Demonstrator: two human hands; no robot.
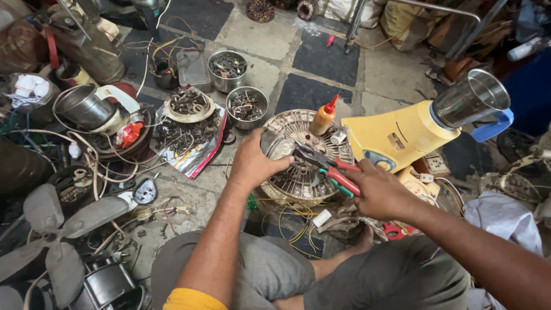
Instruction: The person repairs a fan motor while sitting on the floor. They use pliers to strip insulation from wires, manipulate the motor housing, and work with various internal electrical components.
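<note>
**A:** While the person sits cross-legged on the tiled floor, what are the hands doing?

**B:** The left hand is curled closed over the near-left rim of a round, slotted fan motor housing, which rests on the floor just ahead of the knees. The right hand is wrapped shut on red-and-green-handled pliers, their tip lying over the housing's middle.

**A:** What could go wrong?

**B:** I'd judge the pliers' tip could slip off the metal toward the left fingers, since they brace so near it. Loose yellow wires trail under the housing and could snag or get nicked.

**A:** Any packages or labels?

**B:** An orange squeeze bottle with a red nozzle stands on the housing's far edge. A yellow mixer base lies tilted to the right, bearing a small dark rectangular label and a steel jar. Left of the housing, a shiny foil packet lies flat under scrap parts, beside two steel bowls of hardware.
</note>
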